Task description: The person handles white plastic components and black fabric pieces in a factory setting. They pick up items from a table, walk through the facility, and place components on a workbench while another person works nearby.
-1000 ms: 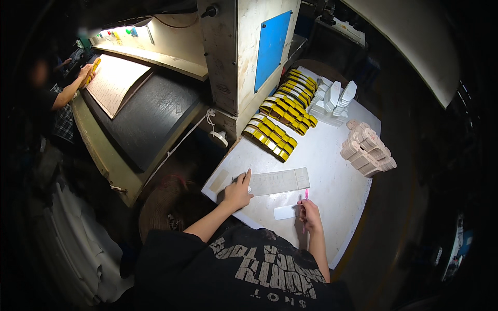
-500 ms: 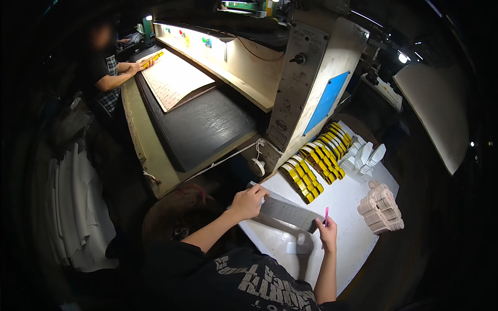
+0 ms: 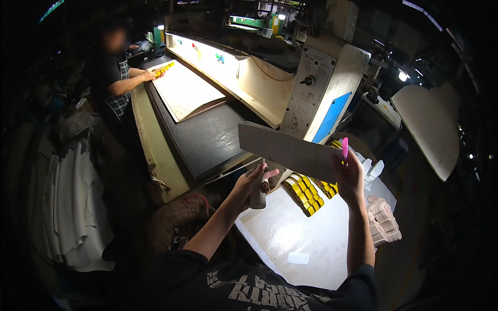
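Observation:
My right hand (image 3: 351, 176) is closed on the end of a long flat grey strip (image 3: 290, 150), raised above the table and reaching leftward. A slim pink tool (image 3: 345, 150) sticks up from the same hand; its kind I cannot make out. In my left hand (image 3: 248, 182) is a small pale grey flat piece (image 3: 258, 200), hanging below the fingers under the strip. One small white rounded piece (image 3: 298, 258) lies on the white tabletop (image 3: 270, 233) near me.
Stacked yellow-and-black pieces (image 3: 305, 194), white upright pieces (image 3: 373, 172) and beige stacks (image 3: 384, 220) stand on the table's right half. Beyond is a machine with a control panel (image 3: 310, 88) and black bed (image 3: 212, 140). A co-worker (image 3: 116, 78) handles a sheet (image 3: 187, 93). A wicker basket (image 3: 174, 220) sits lower left.
The long strip has risen from low over the table, and my right hand has gone up with it. My left hand has let go of its end and now holds a small piece.

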`<action>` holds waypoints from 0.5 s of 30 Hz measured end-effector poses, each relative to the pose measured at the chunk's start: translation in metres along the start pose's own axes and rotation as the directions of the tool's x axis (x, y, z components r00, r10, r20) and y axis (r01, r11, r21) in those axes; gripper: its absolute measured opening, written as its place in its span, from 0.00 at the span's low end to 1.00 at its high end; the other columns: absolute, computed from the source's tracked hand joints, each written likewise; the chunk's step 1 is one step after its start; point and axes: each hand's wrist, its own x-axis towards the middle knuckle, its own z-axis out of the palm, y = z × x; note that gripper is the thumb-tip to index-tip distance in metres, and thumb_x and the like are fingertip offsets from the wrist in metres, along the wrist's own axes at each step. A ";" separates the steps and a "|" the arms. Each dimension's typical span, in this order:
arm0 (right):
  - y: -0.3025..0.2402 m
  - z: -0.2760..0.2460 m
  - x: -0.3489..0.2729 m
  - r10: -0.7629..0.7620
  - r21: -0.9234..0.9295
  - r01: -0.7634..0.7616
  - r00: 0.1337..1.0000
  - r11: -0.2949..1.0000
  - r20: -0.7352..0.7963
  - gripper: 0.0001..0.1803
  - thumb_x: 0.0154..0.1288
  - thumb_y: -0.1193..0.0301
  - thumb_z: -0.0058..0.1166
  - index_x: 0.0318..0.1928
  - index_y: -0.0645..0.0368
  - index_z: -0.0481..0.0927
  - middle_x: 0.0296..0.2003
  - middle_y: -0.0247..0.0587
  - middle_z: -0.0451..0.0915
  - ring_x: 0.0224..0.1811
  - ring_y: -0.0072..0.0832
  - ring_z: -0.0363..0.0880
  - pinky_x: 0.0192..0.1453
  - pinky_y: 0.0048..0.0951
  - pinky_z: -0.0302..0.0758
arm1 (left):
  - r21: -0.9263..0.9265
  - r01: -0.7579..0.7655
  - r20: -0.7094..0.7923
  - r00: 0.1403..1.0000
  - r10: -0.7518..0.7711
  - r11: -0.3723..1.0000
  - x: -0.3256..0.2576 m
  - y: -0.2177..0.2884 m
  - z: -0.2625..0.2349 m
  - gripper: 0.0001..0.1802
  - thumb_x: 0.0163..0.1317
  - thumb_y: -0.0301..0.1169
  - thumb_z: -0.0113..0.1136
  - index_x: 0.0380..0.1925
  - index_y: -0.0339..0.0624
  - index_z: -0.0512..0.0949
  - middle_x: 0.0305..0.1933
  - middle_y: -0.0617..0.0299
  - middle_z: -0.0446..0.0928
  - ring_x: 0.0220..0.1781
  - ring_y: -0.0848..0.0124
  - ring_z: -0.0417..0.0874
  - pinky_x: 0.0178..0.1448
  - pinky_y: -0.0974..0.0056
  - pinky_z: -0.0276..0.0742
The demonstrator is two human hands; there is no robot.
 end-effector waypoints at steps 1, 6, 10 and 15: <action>-0.014 -0.001 0.013 -0.006 -0.071 0.009 1.000 0.997 0.031 0.07 0.71 0.72 0.59 0.37 0.63 0.76 0.26 0.33 0.70 0.32 0.17 0.66 0.35 0.25 0.64 | -0.088 -0.043 0.053 0.997 0.048 0.995 0.003 0.011 0.009 0.17 0.74 0.40 0.60 0.56 0.44 0.74 0.48 0.58 0.80 0.34 0.75 0.78 0.40 0.68 0.80; -0.074 -0.004 0.063 -0.059 -0.314 0.118 0.980 0.942 0.192 0.09 0.69 0.70 0.61 0.39 0.63 0.80 0.23 0.40 0.77 0.23 0.24 0.72 0.31 0.33 0.71 | -0.311 -0.226 0.057 0.965 0.255 0.923 0.018 0.066 0.047 0.09 0.71 0.35 0.64 0.43 0.44 0.77 0.37 0.62 0.77 0.35 0.74 0.78 0.43 0.65 0.79; -0.098 -0.005 0.100 -0.184 -0.404 0.256 0.961 0.878 0.208 0.11 0.68 0.65 0.62 0.42 0.61 0.84 0.35 0.49 0.86 0.37 0.39 0.88 0.41 0.34 0.80 | -0.281 -0.365 0.035 0.920 0.390 0.888 0.024 0.094 0.062 0.04 0.68 0.27 0.62 0.40 0.44 0.77 0.32 0.64 0.75 0.31 0.76 0.75 0.42 0.65 0.77; -0.094 0.005 0.169 -0.510 -0.516 0.454 0.859 0.727 0.037 0.13 0.68 0.63 0.61 0.45 0.58 0.83 0.38 0.47 0.85 0.42 0.43 0.87 0.47 0.39 0.81 | -0.233 -0.441 -0.016 0.893 0.450 0.867 0.033 0.110 0.069 0.09 0.75 0.37 0.58 0.39 0.44 0.74 0.29 0.66 0.71 0.32 0.75 0.73 0.44 0.63 0.75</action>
